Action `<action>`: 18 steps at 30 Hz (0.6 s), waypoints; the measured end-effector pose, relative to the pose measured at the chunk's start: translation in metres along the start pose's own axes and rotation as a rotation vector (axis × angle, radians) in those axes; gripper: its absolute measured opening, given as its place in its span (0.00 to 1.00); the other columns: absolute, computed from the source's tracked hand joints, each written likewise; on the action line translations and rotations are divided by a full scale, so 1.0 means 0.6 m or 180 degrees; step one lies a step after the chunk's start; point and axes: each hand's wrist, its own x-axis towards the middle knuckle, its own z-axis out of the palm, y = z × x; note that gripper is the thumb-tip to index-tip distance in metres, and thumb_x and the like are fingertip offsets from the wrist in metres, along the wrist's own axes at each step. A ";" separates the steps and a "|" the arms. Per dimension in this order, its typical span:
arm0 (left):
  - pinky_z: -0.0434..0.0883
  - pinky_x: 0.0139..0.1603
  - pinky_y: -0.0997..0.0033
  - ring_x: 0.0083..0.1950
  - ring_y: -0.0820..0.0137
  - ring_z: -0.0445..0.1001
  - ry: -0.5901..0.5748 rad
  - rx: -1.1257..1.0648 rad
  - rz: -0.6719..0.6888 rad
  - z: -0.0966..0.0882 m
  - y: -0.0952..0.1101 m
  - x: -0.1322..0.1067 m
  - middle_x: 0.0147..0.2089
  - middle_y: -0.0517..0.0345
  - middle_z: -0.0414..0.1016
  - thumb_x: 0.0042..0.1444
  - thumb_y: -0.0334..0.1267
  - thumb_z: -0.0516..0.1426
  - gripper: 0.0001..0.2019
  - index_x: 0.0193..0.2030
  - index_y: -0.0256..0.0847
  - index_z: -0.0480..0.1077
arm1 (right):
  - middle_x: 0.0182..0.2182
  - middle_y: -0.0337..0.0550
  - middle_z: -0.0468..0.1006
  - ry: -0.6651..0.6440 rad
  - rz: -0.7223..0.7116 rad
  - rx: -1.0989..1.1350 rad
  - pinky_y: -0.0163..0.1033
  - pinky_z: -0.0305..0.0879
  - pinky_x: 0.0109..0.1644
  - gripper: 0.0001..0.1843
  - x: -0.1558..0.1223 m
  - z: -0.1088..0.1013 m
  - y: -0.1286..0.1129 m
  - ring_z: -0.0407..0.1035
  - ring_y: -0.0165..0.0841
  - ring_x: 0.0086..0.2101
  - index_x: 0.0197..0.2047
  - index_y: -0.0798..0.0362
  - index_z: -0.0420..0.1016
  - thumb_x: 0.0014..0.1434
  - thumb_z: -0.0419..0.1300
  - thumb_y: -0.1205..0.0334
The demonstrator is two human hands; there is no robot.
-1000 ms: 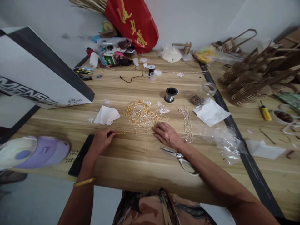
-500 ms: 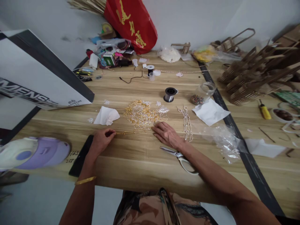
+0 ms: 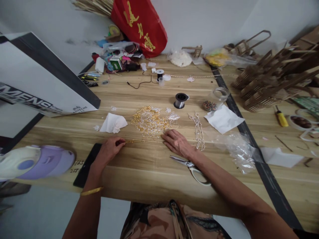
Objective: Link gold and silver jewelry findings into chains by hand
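My left hand (image 3: 109, 149) rests on the wooden table (image 3: 149, 172), its fingers pinched on the end of a thin gold strand (image 3: 133, 141) that lies toward the right. My right hand (image 3: 177, 142) lies flat with fingers stretched toward a pile of gold and clear beads (image 3: 152, 121). A finished silver bead chain (image 3: 199, 131) lies just right of that hand. Scissors (image 3: 190, 167) sit beside my right wrist.
A black phone (image 3: 86, 164) lies by my left wrist, a crumpled tissue (image 3: 113, 122) above it. A wire spool (image 3: 181, 99), a bead jar (image 3: 215, 99), white paper (image 3: 224, 119) and a plastic bag (image 3: 236, 146) sit right. A white box (image 3: 37, 79) stands left.
My left hand has shifted slightly right along the gold strand. The right hand has stayed in place.
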 end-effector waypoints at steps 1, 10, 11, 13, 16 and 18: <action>0.67 0.38 0.67 0.37 0.63 0.74 0.0002 0.0032 0.0009 0.000 0.000 0.000 0.35 0.53 0.77 0.52 0.45 0.52 0.13 0.33 0.40 0.73 | 0.46 0.53 0.68 0.0001 -0.0001 -0.0002 0.48 0.63 0.51 0.18 0.000 0.000 0.000 0.60 0.41 0.47 0.53 0.56 0.67 0.66 0.46 0.59; 0.64 0.34 0.68 0.34 0.64 0.71 -0.0062 0.0708 0.0178 0.005 0.012 0.002 0.31 0.53 0.74 0.50 0.40 0.50 0.09 0.28 0.40 0.69 | 0.45 0.53 0.68 -0.0011 0.0015 0.0006 0.47 0.63 0.51 0.17 0.001 -0.002 -0.001 0.60 0.40 0.47 0.52 0.56 0.67 0.66 0.46 0.59; 0.65 0.34 0.68 0.33 0.65 0.71 -0.0024 0.0684 0.0154 0.007 0.013 0.002 0.31 0.54 0.74 0.49 0.40 0.51 0.08 0.28 0.40 0.69 | 0.45 0.53 0.68 -0.0011 0.0018 0.0007 0.47 0.63 0.51 0.17 0.001 -0.002 -0.001 0.60 0.40 0.47 0.52 0.56 0.67 0.66 0.46 0.59; 0.65 0.34 0.69 0.31 0.66 0.71 0.0060 0.0436 0.0067 0.007 0.015 0.002 0.29 0.55 0.74 0.48 0.40 0.52 0.08 0.27 0.40 0.68 | 0.44 0.52 0.68 -0.0004 0.0017 0.0011 0.48 0.63 0.50 0.17 0.001 -0.003 -0.001 0.60 0.40 0.47 0.52 0.55 0.67 0.66 0.46 0.59; 0.67 0.32 0.70 0.28 0.68 0.71 0.0203 -0.0259 -0.0115 0.002 0.020 0.004 0.26 0.57 0.74 0.45 0.42 0.53 0.09 0.27 0.40 0.69 | 0.44 0.52 0.68 0.0030 0.0013 0.0019 0.48 0.64 0.50 0.17 0.001 -0.002 -0.001 0.61 0.40 0.47 0.53 0.55 0.67 0.66 0.46 0.59; 0.68 0.31 0.71 0.27 0.69 0.71 0.0322 -0.0797 -0.0179 -0.006 0.029 0.005 0.25 0.57 0.74 0.43 0.44 0.56 0.09 0.27 0.39 0.68 | 0.45 0.53 0.68 0.0048 0.0013 0.0030 0.48 0.64 0.50 0.17 0.001 -0.003 -0.001 0.61 0.41 0.47 0.52 0.55 0.67 0.66 0.46 0.58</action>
